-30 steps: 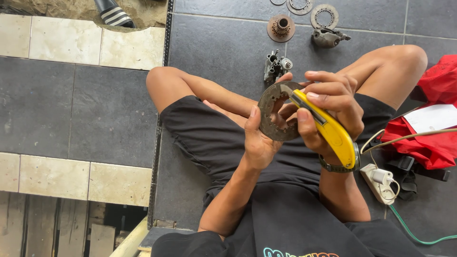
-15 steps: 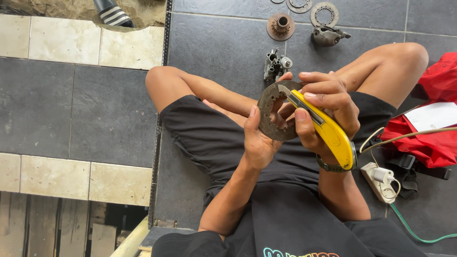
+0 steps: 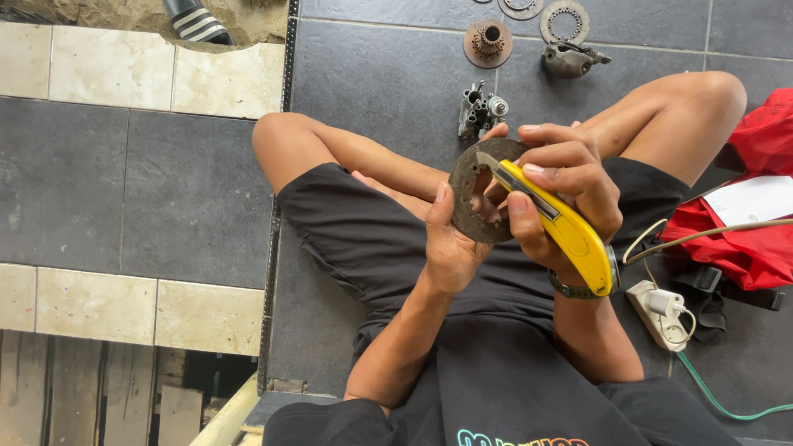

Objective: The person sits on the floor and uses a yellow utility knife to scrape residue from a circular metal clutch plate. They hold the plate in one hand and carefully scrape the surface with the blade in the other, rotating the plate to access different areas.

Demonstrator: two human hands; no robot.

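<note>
Over the lap, the left hand (image 3: 453, 248) gripped a rusty metal disc (image 3: 479, 198) — its far edge hidden by the right hand (image 3: 566, 186), fingers closed around a yellow utility knife (image 3: 562, 227) — blade against the disc.

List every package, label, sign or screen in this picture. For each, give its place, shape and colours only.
White paper sheet: right edge, lying on the red bag; flat, roughly rectangular, plain white.
Shirt print: bottom centre on the black shirt; multicoloured letters, cut off.
No screens or signs show.
</note>
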